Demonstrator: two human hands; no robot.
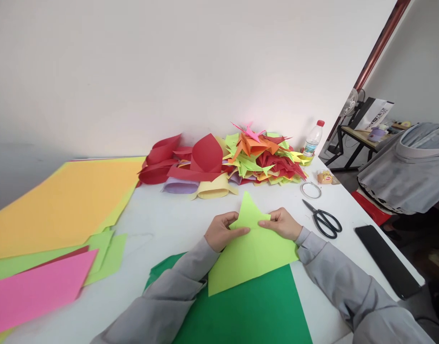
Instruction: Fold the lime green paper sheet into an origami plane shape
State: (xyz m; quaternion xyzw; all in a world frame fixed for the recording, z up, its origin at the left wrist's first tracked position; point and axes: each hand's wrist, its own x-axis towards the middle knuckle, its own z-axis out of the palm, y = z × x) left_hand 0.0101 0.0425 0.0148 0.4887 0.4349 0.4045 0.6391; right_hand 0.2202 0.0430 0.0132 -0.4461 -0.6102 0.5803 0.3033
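Observation:
A lime-green sheet of paper (257, 258) is between my hands, its far part narrowed to a raised point. My left hand (224, 231) pinches its left side, with the thumb lying on top of the paper. On the right side, my right hand (282, 223) grips the same sheet between thumb and fingers. The fingers under the paper are partly hidden. Beneath it lies a dark green sheet (255, 310), partly covered by the lime-green paper and my left sleeve.
Large coloured sheets (69, 200) lie at the left, with a pink sheet (43, 291) nearer. Folded paper shapes (255, 157) are heaped by the wall. Scissors (323, 220), a tape roll (311, 190), a wrapped snack (325, 177), a bottle (312, 139) and a black phone-like slab (386, 260) sit at the right.

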